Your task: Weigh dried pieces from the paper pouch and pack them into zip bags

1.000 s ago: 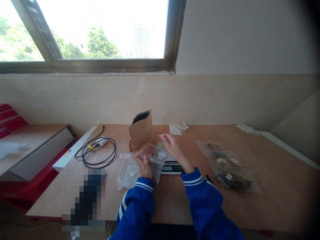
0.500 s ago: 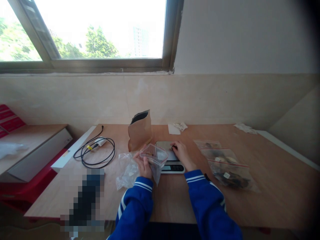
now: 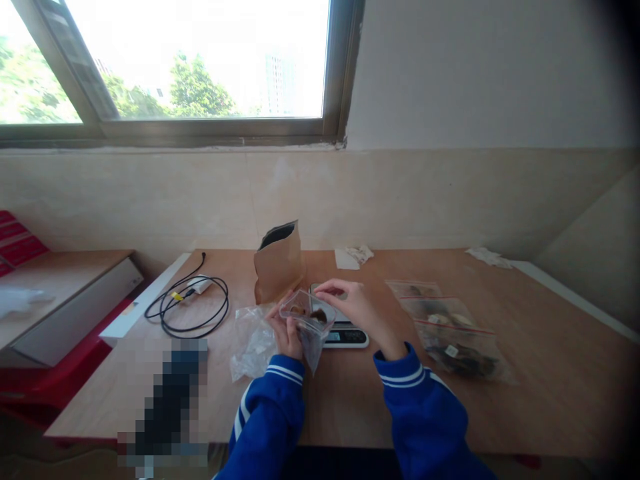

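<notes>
A clear zip bag [image 3: 311,333] with its mouth spread is held by my left hand [image 3: 287,333], fingers and thumb closed on its left side. Just over the bag's mouth is my right hand [image 3: 353,303], fingertips slightly apart with nothing seen between them. A dark brown dried piece [image 3: 319,315] shows at the bag's mouth, below those fingertips. Behind the bag and the right hand lies a digital kitchen scale [image 3: 345,337], its platform mostly covered from view. Left of the bag lies crumpled clear plastic [image 3: 253,343].
An open brown paper pouch [image 3: 277,267] stands behind my left hand. To the right lie several filled zip bags [image 3: 463,357]. A coiled black cable [image 3: 187,307] with a white adapter [image 3: 200,283] is at the left. Crumpled tissue [image 3: 360,253] lies near the wall.
My right hand has lifted off the scale platform and moved left over the bag's mouth. A dark brown piece now shows there. My left hand stays on the bag.
</notes>
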Action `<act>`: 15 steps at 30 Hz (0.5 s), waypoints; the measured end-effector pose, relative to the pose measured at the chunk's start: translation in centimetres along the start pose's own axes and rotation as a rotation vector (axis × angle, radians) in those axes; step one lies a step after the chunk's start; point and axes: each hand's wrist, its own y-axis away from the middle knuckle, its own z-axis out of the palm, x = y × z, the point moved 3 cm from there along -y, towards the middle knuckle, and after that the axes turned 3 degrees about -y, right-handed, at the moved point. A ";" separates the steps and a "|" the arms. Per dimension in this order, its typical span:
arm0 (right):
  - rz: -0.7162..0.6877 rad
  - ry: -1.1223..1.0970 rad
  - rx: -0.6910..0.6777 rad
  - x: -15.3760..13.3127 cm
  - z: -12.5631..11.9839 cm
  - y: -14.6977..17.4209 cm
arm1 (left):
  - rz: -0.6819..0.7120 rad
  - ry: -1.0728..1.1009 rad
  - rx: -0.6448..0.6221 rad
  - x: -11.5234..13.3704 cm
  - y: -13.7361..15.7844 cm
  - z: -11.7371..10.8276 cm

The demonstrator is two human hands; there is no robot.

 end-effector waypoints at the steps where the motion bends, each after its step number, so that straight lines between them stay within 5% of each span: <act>1: -0.004 0.019 -0.037 -0.3 0.1 0.2 | 0.014 0.029 -0.001 0.2 0.0 0.0; 11: 0.133 0.009 0.158 2.6 0.2 3.8 | 0.183 0.060 0.029 2.0 -0.1 -0.1; 15: 0.252 -0.096 0.042 4.3 2.5 6.8 | 0.337 0.036 0.109 2.3 -0.1 0.0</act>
